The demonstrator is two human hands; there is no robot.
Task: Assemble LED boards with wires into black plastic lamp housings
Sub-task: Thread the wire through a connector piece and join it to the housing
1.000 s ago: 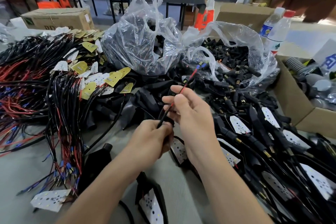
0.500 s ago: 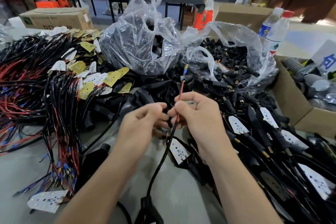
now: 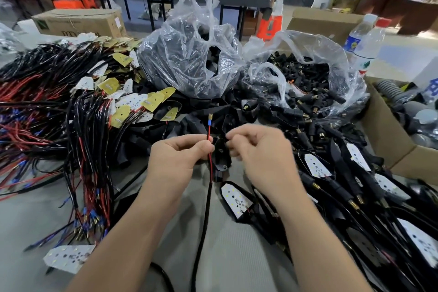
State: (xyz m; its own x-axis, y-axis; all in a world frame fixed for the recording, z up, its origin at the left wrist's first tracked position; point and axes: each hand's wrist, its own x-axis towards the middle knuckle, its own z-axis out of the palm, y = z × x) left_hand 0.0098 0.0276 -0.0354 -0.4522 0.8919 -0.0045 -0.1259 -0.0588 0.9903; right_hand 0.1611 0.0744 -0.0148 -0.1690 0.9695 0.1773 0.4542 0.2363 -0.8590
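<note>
The red wire [image 3: 209, 149] was pinched between the thumb and forefinger of the left hand [image 3: 180, 156], with its blue-sleeved terminal [image 3: 210, 118] standing up above the fingers. Below the pinch the wire passed into a black cable [image 3: 205, 216], which was laid down across the grey worktop [image 3: 237, 256] toward the person. The right hand [image 3: 260, 152] was held just beside the left, its fingers curled and the tips drawn together. Whether a second lead was gripped there could not be told against the dark parts behind. A black housing [image 3: 221, 159] was seen between and below the two hands. Whether the cable was threaded through it could not be made out.

A good part of the work was judged done. A fitted unit [image 3: 237, 199], with a white LED board seated in its black shell, was lying close under the right wrist, and a heap of similar units [image 3: 336, 187] was spread along the right side. Much was judged left. A large tangle of wired boards [image 3: 99, 111] was piled unhoused on the left, one loose board [image 3: 68, 256] was lying near the left forearm, and two clear bags of black parts [image 3: 189, 61] were standing behind.
</note>
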